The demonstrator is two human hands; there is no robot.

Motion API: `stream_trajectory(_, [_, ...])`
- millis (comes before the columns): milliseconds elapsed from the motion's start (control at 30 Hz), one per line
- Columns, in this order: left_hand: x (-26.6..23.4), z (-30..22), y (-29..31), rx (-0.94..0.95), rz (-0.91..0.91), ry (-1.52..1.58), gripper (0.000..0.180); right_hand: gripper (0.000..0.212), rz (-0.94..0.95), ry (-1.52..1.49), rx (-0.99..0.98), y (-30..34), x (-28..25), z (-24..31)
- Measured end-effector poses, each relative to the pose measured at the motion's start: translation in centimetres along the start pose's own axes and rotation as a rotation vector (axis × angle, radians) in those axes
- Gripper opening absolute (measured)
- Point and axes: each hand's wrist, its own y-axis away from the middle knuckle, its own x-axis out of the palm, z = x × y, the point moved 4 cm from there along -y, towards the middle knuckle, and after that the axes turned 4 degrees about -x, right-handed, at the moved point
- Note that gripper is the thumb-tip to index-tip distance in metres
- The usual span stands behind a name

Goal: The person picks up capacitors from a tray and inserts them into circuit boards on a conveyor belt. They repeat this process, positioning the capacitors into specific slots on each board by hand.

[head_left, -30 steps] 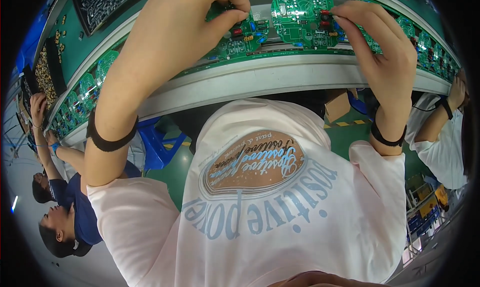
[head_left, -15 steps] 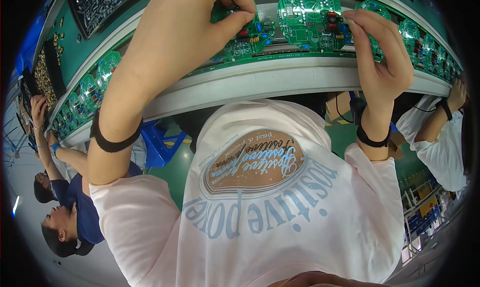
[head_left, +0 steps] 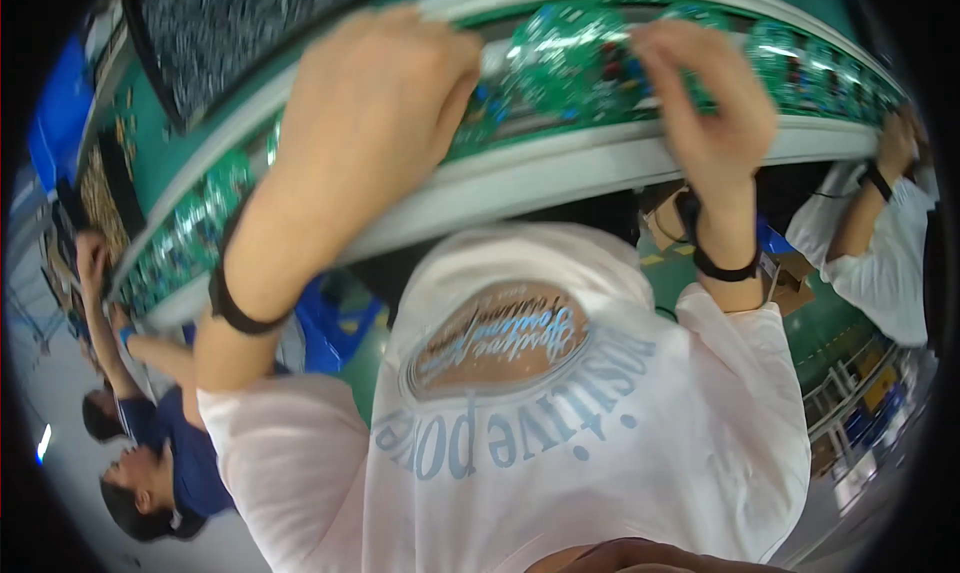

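A row of green circuit boards runs along a pale-edged rail in front of me, blurred by motion. My left hand [head_left: 385, 98] is closed, fingers curled down over the rail left of the middle circuit board [head_left: 565, 63]; its fingertips are hidden behind the hand. At that board's right edge, near some red and blue components, my right hand [head_left: 718, 103] has thumb and forefinger brought together in a pinch. Whatever either hand may hold is hidden or too smeared to make out.
Beyond the rail at the left stands a black tray [head_left: 215, 43] of small dark parts. More circuit boards [head_left: 200, 213] line the rail on both sides. One co-worker's hand [head_left: 92, 258] reaches in at far left, another's hand [head_left: 898, 138] at far right. A blue stool [head_left: 335, 323] stands below.
The view has shifted and blurred. My left hand has turned knuckles-up, its pinch no longer showing. My right hand has shifted left in the picture, still by the middle board's right edge.
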Motion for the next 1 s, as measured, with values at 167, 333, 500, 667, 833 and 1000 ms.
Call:
stream_trajectory(167, [1.4, 0.6, 0.1, -0.102, 0.066, 0.022, 0.009, 0.016, -0.068, 0.088, -0.088, 1.1, 1.8, -1.0])
stream_trajectory(333, [-0.5, 0.2, 0.3, -0.016, 0.054, 0.068, 0.004, 0.014, -0.106, 0.050, -0.028, 1.1, 2.9, -1.2])
stream_trajectory(500, [0.4, 0.0, 0.0, 0.003, 0.090, 0.047, 0.007, 0.009, -0.115, 0.141, -0.051, 1.3, 2.2, -0.6])
stream_trajectory(667, [0.6, 0.4, 0.2, 0.030, 0.083, 0.035, 0.008, 0.009, -0.143, 0.220, -0.075, 1.5, 2.1, -0.3])
stream_trajectory(833, [0.8, 0.6, -0.2, 0.057, 0.078, 0.057, 0.008, 0.010, -0.165, 0.285, -0.083, 1.4, 2.2, -0.5])
stream_trajectory(1000, [0.8, 0.9, 0.6, -0.024, 0.123, -0.003, 0.010, 0.008, -0.201, 0.257, -0.105, 0.8, 3.3, 0.0])
